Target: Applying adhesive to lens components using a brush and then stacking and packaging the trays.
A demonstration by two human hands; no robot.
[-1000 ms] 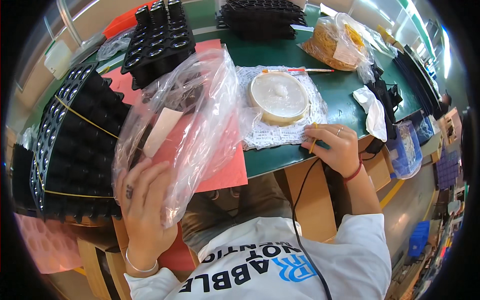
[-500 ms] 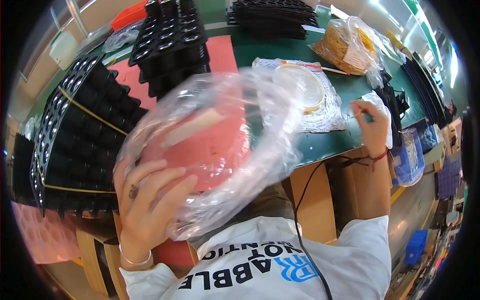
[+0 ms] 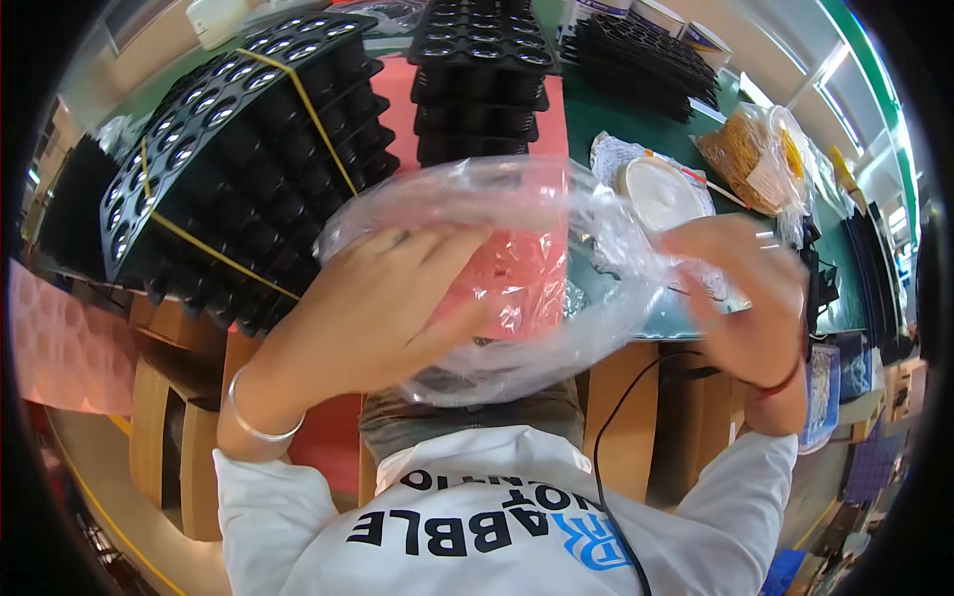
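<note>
A clear plastic bag (image 3: 586, 333), loose and crumpled, spreads between my hands above the near edge of the green table. My left hand (image 3: 383, 298) is closed on its left side, the fingers bent over the film. At the bag's bunched right end is my right hand (image 3: 740, 293), blurred by motion, its fingers closing round the plastic. Through the bag shows the pink sheet (image 3: 396, 84) that lies on the table. Whether anything small is in my right fingers is hidden by the blur.
Left stands a stack of black moulded trays (image 3: 268, 169) tied with yellow bands; another black tray stack (image 3: 482, 99) is behind the bag. Flat black trays (image 3: 646, 65), a round whitish lid (image 3: 661, 194) and a bag of yellow bands (image 3: 745, 154) lie farther right. A black cable (image 3: 616, 397) hangs in front.
My right hand has come left from the white paper to the bag's right end. My left hand has moved right over the bag. The view has turned leftward.
</note>
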